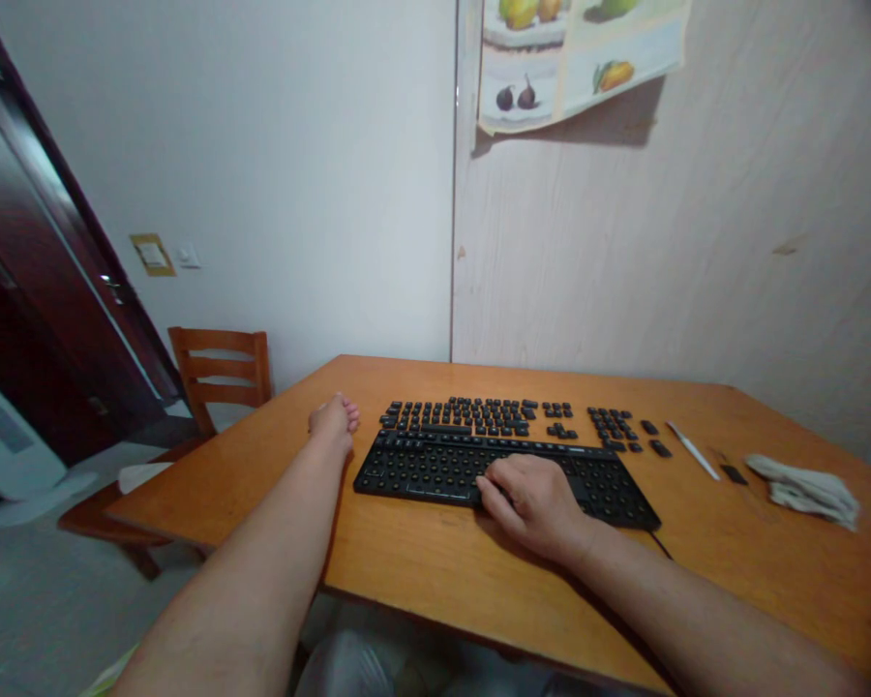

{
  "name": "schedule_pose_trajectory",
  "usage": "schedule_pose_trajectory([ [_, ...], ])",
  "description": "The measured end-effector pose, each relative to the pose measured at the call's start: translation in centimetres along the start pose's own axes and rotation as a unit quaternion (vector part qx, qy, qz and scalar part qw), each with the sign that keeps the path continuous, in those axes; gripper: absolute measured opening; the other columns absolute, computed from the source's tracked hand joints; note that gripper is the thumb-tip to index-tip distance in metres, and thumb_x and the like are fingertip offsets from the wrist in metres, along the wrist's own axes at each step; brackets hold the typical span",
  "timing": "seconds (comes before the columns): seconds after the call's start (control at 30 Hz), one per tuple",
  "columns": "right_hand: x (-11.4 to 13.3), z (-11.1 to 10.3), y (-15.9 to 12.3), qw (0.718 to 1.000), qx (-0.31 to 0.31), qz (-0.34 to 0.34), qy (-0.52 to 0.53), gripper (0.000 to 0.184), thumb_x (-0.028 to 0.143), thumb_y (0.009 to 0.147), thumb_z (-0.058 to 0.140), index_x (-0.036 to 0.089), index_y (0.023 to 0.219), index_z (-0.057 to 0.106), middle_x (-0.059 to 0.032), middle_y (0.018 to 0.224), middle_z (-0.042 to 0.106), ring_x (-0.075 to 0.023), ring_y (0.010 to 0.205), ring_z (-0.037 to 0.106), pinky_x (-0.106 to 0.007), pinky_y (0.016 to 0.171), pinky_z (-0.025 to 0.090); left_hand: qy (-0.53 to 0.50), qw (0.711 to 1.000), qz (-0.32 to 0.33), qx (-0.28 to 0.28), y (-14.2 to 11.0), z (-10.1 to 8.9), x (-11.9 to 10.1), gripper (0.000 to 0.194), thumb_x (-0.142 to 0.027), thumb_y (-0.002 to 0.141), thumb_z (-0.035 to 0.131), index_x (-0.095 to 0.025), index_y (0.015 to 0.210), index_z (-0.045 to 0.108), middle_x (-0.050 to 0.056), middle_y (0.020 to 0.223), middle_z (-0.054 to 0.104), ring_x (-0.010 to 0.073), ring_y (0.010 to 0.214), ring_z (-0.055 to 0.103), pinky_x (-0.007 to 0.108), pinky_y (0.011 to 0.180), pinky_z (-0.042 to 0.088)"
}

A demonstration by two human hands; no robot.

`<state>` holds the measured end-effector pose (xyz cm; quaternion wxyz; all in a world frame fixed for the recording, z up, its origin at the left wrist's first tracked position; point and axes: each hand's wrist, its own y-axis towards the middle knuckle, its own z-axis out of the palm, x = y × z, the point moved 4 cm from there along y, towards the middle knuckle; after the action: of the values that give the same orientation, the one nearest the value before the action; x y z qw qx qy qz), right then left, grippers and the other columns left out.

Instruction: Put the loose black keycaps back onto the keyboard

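Note:
A black keyboard base (428,471) lies on the table with its keycaps off, showing bare key posts. Behind it, loose black keycaps (471,416) are laid out in rows like a keyboard layout. My right hand (529,496) rests over the middle front of the base, fingers curled and thumb against the index finger; what is under them is hidden. Stretched out to the left of the keycap rows, my left hand (332,421) is closed with its fingers bent. Whether it holds anything small I cannot make out.
On the wooden table (421,561), a white pen-like stick (693,451), a small black piece (734,474) and a folded pale cloth (805,489) lie at the right. A cable (660,545) leaves the base. A wooden chair (222,368) stands left; walls rise behind.

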<state>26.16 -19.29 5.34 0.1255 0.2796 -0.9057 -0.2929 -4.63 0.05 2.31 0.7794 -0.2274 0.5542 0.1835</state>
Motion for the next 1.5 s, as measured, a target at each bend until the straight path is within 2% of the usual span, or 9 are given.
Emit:
schedule_pose_trajectory([
  [0.13, -0.4, -0.2, 0.0, 1.0, -0.025, 0.007, 0.011, 0.034, 0.032, 0.099, 0.045, 0.02, 0.07, 0.057, -0.0018, 0.065, 0.058, -0.0144, 0.063, 0.052, -0.029, 0.065, 0.032, -0.053, 0.995, -0.044, -0.066, -0.2, 0.3, -0.6, 0.019, -0.028, 0.092, 0.045, -0.016, 0.08, 0.052, 0.001, 0.072, 0.057, 0.0086, 0.059, 0.056, 0.02, 0.056, 0.04],
  [0.27, -1.3, -0.6, 0.0, 0.998, -0.04, 0.028, 0.033, 0.032, 0.032, 0.1, 0.045, 0.02, 0.073, 0.058, -0.0016, 0.066, 0.058, -0.0146, 0.064, 0.053, -0.028, 0.065, 0.034, -0.098, 0.99, -0.057, -0.082, -0.5, 0.5, -0.2, 0.018, -0.029, 0.093, 0.044, -0.017, 0.084, 0.054, 0.001, 0.079, 0.06, 0.0091, 0.067, 0.059, 0.022, 0.066, 0.044],
  [0.53, -4.3, -1.1, 0.6, 0.985, -0.051, 0.138, 0.094, 0.031, 0.038, 0.099, 0.047, 0.021, 0.077, 0.06, -0.0005, 0.068, 0.061, -0.0154, 0.064, 0.056, -0.028, 0.062, 0.036, -0.117, 0.989, -0.084, -0.014, -0.3, 0.7, 0.6, 0.028, -0.036, 0.097, 0.045, -0.016, 0.081, 0.056, 0.002, 0.08, 0.061, 0.0086, 0.067, 0.06, 0.022, 0.069, 0.046],
  [0.73, -7.1, -0.8, 4.0, 0.976, -0.004, 0.193, 0.103, 0.023, 0.038, 0.095, 0.053, 0.023, 0.084, 0.067, -0.0008, 0.078, 0.067, -0.0174, 0.073, 0.06, -0.028, 0.065, 0.039, -0.099, 0.99, -0.104, 0.003, 0.1, 1.3, 0.7, 0.03, -0.036, 0.098, 0.047, -0.015, 0.079, 0.057, 0.001, 0.075, 0.061, 0.0084, 0.062, 0.058, 0.022, 0.065, 0.044],
  [0.87, -9.7, 1.0, 7.8, 0.979, 0.073, 0.188, 0.036, 0.021, 0.033, 0.092, 0.055, 0.021, 0.087, 0.071, -0.005, 0.087, 0.07, -0.0193, 0.083, 0.061, -0.028, 0.07, 0.041, -0.091, 0.99, -0.108, -0.001, 0.1, 1.4, 0.7, 0.03, -0.035, 0.098, 0.047, -0.015, 0.078, 0.057, 0.002, 0.075, 0.061, 0.0086, 0.063, 0.058, 0.022, 0.064, 0.044],
  [0.93, -11.2, 2.6, 9.6, 0.969, 0.12, 0.215, 0.001, 0.021, 0.031, 0.09, 0.056, 0.021, 0.089, 0.074, -0.0076, 0.094, 0.071, -0.021, 0.089, 0.062, -0.029, 0.071, 0.041, -0.088, 0.99, -0.11, -0.004, 0.1, 1.4, 0.7, 0.029, -0.034, 0.098, 0.048, -0.015, 0.078, 0.057, 0.002, 0.075, 0.061, 0.0088, 0.063, 0.058, 0.022, 0.064, 0.044],
  [1.1, -13.4, 6.5, 13.7, 0.961, 0.166, 0.221, 0.003, 0.015, 0.026, 0.083, 0.064, 0.021, 0.083, 0.078, -0.007, 0.087, 0.073, -0.0193, 0.079, 0.063, -0.027, 0.066, 0.041, -0.083, 0.99, -0.111, -0.008, -0.1, 1.5, 0.6, 0.029, -0.034, 0.096, 0.049, -0.015, 0.077, 0.058, 0.002, 0.073, 0.061, 0.0093, 0.062, 0.057, 0.023, 0.063, 0.043],
  [1.3, -14.6, 10.2, 16.4, 0.946, 0.219, 0.239, 0.024, 0.011, 0.031, 0.079, 0.073, 0.022, 0.082, 0.079, -0.0049, 0.083, 0.075, -0.0173, 0.075, 0.064, -0.025, 0.061, 0.042, -0.064, 0.992, -0.108, -0.017, -0.2, 1.8, 0.7, 0.028, -0.033, 0.095, 0.051, -0.014, 0.076, 0.058, 0.002, 0.072, 0.061, 0.0089, 0.06, 0.057, 0.023, 0.062, 0.043],
  [1.5, -15.3, 12.2, 17.7, 0.935, 0.254, 0.246, 0.038, 0.011, 0.033, 0.078, 0.077, 0.024, 0.085, 0.08, -0.0032, 0.084, 0.077, -0.017, 0.078, 0.067, -0.023, 0.064, 0.044, -0.048, 0.995, -0.084, -0.021, 0.0, 2.0, 1.1, 0.025, -0.032, 0.091, 0.054, -0.014, 0.076, 0.06, 0.002, 0.071, 0.062, 0.0085, 0.058, 0.057, 0.022, 0.061, 0.044],
])
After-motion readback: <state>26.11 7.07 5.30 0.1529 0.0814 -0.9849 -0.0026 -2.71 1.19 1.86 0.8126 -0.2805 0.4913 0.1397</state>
